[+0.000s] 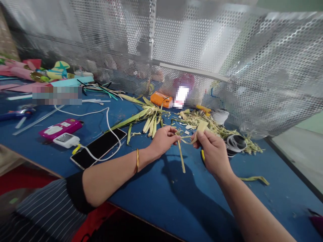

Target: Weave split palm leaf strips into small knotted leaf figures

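Above the blue table, my left hand [165, 141] pinches a thin pale-green stalk [181, 158] that hangs down from its fingertips. To its right, my right hand [212, 146] is closed on a pale leaf strip [202, 127], whose wide end sticks up past the thumb. A narrow part of the strip spans the small gap between both hands. Where strip and stalk meet is partly hidden by my left fingers. Just beyond my left hand lies a bunch of green leaves [141, 116], with several cut pale pieces [151, 126] beside it.
Leaf scraps [217, 129] pile up behind my right hand, near a spool of white cord [236, 144]. A black phone [99, 148] lies left, under a white cable from a charger [67, 139] on a magenta power strip [62, 129]. A perforated metal screen [191, 43] bounds the back.
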The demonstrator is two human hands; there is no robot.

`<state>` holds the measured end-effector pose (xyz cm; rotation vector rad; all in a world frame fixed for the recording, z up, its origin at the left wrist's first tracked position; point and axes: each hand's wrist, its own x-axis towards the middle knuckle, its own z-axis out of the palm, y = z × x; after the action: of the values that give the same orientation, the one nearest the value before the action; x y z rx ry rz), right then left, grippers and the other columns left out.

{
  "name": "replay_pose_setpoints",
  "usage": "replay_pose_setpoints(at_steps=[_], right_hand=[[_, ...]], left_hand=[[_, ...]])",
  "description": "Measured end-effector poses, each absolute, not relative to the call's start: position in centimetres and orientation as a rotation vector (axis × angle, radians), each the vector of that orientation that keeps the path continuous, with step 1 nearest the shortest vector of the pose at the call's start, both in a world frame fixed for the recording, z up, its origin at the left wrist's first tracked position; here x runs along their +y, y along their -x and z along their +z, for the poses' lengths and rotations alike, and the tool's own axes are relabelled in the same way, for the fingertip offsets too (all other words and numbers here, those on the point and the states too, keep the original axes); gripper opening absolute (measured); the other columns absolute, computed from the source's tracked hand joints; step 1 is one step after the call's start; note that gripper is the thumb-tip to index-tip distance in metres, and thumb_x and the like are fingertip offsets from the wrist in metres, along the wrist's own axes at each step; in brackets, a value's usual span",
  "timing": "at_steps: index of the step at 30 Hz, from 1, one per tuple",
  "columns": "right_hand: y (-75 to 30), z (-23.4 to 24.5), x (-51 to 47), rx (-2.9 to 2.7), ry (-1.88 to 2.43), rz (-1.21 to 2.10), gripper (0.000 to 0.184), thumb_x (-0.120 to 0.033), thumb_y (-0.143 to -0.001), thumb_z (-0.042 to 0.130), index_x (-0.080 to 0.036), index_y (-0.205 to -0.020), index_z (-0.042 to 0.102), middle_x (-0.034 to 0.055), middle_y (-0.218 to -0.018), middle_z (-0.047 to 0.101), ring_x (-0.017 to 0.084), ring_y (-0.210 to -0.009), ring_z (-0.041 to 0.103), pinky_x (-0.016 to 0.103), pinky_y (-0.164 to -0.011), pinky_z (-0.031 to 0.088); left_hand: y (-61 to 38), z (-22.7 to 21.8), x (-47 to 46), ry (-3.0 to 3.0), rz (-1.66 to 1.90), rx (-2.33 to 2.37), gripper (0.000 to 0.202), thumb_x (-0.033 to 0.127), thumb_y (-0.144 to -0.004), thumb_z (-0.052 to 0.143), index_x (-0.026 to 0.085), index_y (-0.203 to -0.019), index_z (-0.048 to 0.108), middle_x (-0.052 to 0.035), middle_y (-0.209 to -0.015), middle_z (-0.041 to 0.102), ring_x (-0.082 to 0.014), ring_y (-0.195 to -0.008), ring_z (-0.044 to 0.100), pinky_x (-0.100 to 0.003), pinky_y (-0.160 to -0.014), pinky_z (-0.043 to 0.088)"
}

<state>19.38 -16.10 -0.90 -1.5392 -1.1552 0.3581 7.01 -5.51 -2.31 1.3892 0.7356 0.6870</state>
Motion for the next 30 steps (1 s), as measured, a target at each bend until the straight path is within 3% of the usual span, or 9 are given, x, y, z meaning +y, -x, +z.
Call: replay_pose_setpoints(at_steps=[6,12,17,30], right_hand=[[-19.7,-1.5,-15.6,-1.114,1.626,0.765,0.041,-0.051,-0.080,0.057,-0.019,-0.054,0.053,-0.0039,-0.050,0.040,0.010,-0.049,0.032,0.026,-0.049,0.025],[-19.5,-1.6,-15.5,-1.112,1.619,0.874,0.040,-0.051,-0.074,0.060,-0.019,-0.052,0.050,-0.0040,-0.051,0.042,0.009,-0.048,0.034,0.025,-0.049,0.026],[-19.7,-2.3,-15.4,-1.171,1.679,0.853,0.040,-0.050,-0.078,0.056,-0.019,-0.054,0.049,-0.0044,-0.051,0.040,0.009,-0.050,0.034,0.025,-0.051,0.026],[-19.4,-2.5,-15.0,-1.077,1.662,0.966,0.039,-0.049,-0.074,0.058,-0.019,-0.050,0.049,-0.0046,-0.047,0.041,0.008,-0.045,0.034,0.024,-0.048,0.026]], left_hand=[[-7.1,-3.4,-5.3,-1.587,0.763,0.672,0.013,0.013,-0.075,0.067,0.016,-0.080,0.056,0.0020,-0.063,0.062,-0.0098,-0.055,0.059,-0.023,-0.056,0.048],[-7.1,-3.7,-5.3,-1.724,0.776,0.698,0.011,0.017,-0.075,0.067,0.017,-0.079,0.057,0.0013,-0.065,0.062,-0.0122,-0.059,0.060,-0.024,-0.057,0.049],[-6.9,-3.6,-5.5,-1.824,0.801,0.707,0.009,0.015,-0.073,0.065,0.018,-0.078,0.058,0.0011,-0.068,0.065,-0.0126,-0.062,0.062,-0.024,-0.059,0.047],[-6.5,-3.5,-5.7,-1.974,0.816,0.748,0.018,0.017,-0.072,0.065,0.021,-0.081,0.050,0.0034,-0.065,0.065,-0.0151,-0.066,0.063,-0.026,-0.063,0.045]])
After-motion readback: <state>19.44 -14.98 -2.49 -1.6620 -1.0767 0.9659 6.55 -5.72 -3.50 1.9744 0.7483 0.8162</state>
